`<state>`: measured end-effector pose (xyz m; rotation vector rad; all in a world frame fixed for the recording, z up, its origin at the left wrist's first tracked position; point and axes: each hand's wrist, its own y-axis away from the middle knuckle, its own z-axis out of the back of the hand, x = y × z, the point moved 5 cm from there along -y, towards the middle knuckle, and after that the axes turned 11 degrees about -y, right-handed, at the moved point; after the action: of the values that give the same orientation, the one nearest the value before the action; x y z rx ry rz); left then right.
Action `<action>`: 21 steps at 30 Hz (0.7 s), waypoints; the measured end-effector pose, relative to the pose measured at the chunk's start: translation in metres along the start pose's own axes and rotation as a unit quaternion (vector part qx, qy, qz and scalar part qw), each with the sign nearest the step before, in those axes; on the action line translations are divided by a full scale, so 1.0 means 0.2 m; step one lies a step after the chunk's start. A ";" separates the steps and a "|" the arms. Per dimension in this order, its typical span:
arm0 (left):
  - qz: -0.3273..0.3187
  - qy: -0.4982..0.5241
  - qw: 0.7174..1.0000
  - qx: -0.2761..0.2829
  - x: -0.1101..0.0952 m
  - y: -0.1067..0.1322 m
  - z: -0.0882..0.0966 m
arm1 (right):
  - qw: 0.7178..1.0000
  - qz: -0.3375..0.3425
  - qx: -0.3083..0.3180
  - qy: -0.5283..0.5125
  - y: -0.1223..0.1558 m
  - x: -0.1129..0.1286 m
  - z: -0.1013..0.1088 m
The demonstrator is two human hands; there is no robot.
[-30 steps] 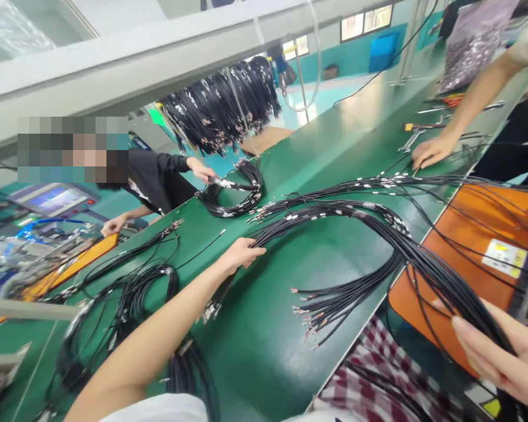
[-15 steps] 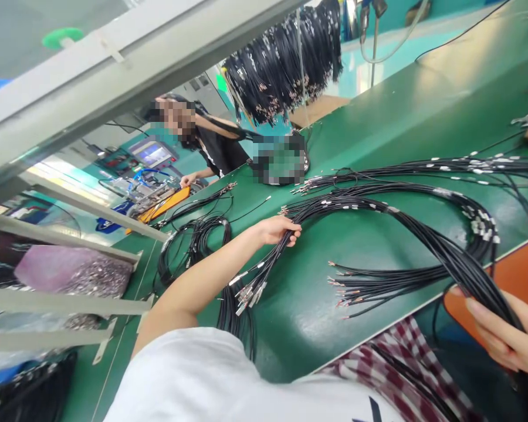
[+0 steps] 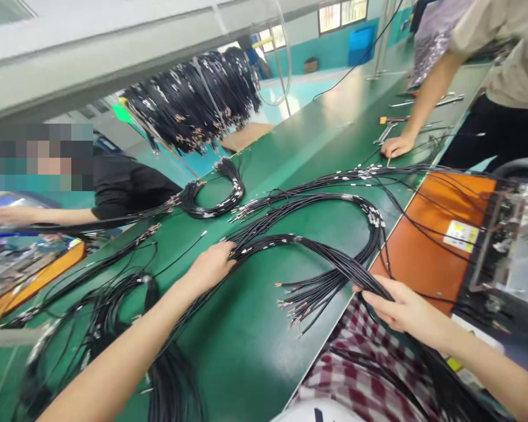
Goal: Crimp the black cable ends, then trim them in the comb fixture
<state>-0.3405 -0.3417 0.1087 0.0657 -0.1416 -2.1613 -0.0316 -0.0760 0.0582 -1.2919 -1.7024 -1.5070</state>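
Observation:
A thick bundle of black cables (image 3: 330,258) arches over the bench edge between my two hands. My left hand (image 3: 213,266) is closed around its left stretch, and part of the bundle passes hidden beneath my forearm. On the right, my right hand (image 3: 398,308) grips the same bundle, whose far length hangs down over my lap. Behind it lies a curved cable bundle (image 3: 369,214) with white labels, running under the held one. Stripped cable ends (image 3: 297,305) with bare copper and coloured wires fan out on the green bench (image 3: 242,340).
More cables lie looped (image 3: 110,305) at left, with a tied coil (image 3: 211,208) beyond. A co-worker's hand (image 3: 398,146) touches cables at back right near wrenches (image 3: 385,135). Another person holds cables at left. Cables hang on a rack (image 3: 193,99); an orange board (image 3: 440,234) lies right.
My view has swung to the right, bringing a second co-worker into sight. Both hands keep hold of the bundle; the cable ends beside my left hand are now hidden by my arm.

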 end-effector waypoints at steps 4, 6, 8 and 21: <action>-0.269 0.068 0.960 -0.022 -0.45 -0.10 -0.08 | 0.999 0.001 -0.020 0.034 0.05 -0.03 -0.04; -0.355 0.099 0.929 0.013 -0.60 -0.17 -0.10 | 0.998 -0.001 -0.049 0.045 0.08 -0.05 -0.04; -0.384 0.121 0.910 0.098 -0.68 -0.24 -0.13 | 0.996 0.004 -0.085 0.037 0.11 -0.07 -0.04; -0.473 0.147 0.834 -0.245 -0.80 0.04 0.07 | 0.970 -0.124 0.138 -0.158 0.34 -0.20 -0.05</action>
<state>-0.2461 -0.2127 0.1219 0.2036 0.7870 -3.0572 0.0435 -0.1032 0.0574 -1.2543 -2.2617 -1.1772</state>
